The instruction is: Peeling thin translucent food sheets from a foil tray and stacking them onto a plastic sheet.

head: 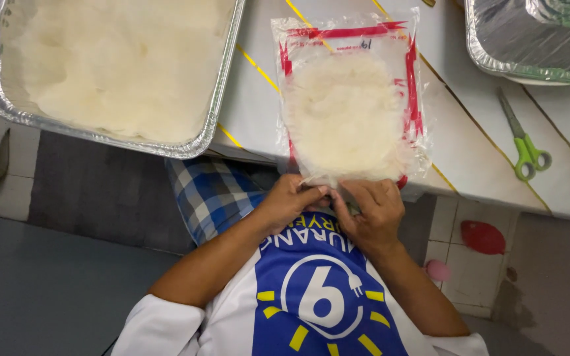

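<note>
two hands meet at the near edge of a clear plastic bag (351, 99) with red print, which lies flat on the white table (489, 145) in the upper middle of the frame, filled with a pale, flattened white mass. the bag's long axis runs away from the person, up the frame, so its open end is the part just above the knuckles. the left hand (288, 201) pinches that lower edge from the left, fingers closed on the film; the right hand (377, 211) pinches it from the right, thumb and fingers pressed together on the same edge. both sit equally near, almost touching each other. a foil tray (225, 99) of the same pale stuff fills the upper left, another foil tray (496, 59) the upper right corner, and green-handled scissors (526, 148) lie at the right.
</note>
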